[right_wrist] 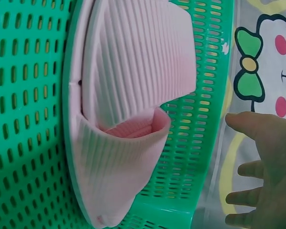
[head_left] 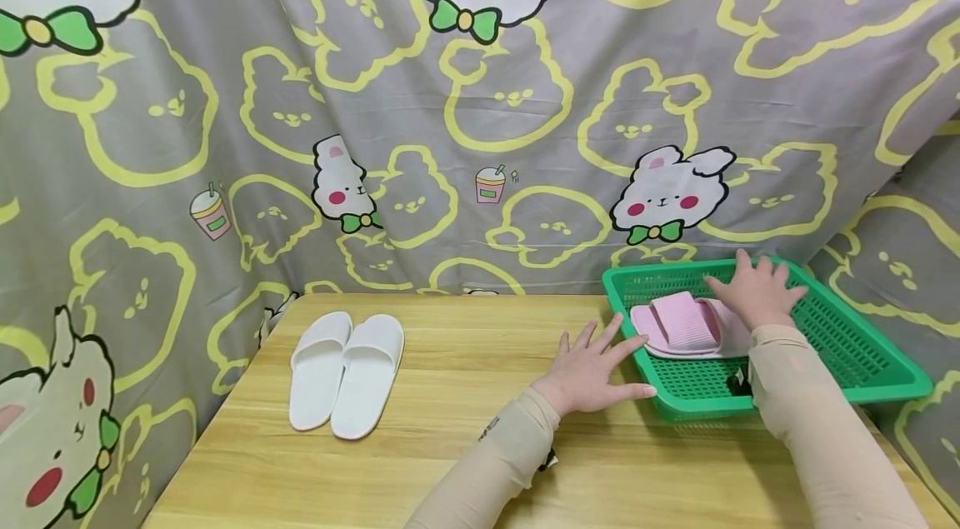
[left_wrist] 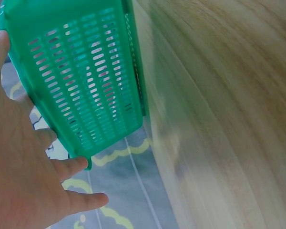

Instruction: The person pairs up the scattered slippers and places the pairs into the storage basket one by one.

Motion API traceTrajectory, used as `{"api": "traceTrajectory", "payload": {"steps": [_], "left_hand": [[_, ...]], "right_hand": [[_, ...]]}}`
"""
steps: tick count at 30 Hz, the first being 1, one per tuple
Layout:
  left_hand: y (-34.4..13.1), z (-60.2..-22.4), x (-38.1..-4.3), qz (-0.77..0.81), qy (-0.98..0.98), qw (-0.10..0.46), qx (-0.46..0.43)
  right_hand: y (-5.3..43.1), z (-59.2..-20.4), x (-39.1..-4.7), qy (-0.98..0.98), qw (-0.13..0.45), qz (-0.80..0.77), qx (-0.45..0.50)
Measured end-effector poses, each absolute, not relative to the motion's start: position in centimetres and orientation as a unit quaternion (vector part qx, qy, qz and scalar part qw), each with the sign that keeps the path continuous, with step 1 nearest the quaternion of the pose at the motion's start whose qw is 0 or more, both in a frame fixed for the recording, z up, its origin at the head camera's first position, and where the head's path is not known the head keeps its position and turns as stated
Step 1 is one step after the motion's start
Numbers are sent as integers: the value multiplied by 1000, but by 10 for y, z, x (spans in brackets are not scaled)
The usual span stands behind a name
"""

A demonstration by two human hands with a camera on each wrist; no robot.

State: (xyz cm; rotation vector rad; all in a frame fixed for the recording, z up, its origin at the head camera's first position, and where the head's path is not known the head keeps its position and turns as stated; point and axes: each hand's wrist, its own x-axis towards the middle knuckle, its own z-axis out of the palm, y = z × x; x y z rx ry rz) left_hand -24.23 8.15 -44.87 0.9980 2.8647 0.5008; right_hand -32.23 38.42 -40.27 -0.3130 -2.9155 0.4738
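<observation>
1. Left hand (head_left: 588, 372) spread wide at rim of green basket (head_left: 705, 410) on desk (head_left: 465, 362); slotted outer wall (left_wrist: 71, 71) plain only from left wrist.
2. Inside: pink slippers (head_left: 682, 325), partly hidden from head, both straps (right_wrist: 143, 62) clear from right wrist.
3. Right hand (head_left: 759, 294) spread wide over basket, apart from slippers.

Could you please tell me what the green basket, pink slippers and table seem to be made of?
Green basket: probably moulded plastic, slightly glossy, judging by its even colour and regular slots. Pink slippers: perhaps soft foam or rubber; they look matte, with ribbing and no visible weave. Table: wood or wood-look laminate, smooth; the grain shows, but I cannot tell which.
</observation>
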Motion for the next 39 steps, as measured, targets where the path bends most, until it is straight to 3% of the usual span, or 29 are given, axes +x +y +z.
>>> {"api": "traceTrajectory", "payload": {"steps": [39], "left_hand": [[81, -446, -241, 146, 933, 14, 328]], "right_hand": [[371, -359, -306, -978, 115, 150, -94]]}}
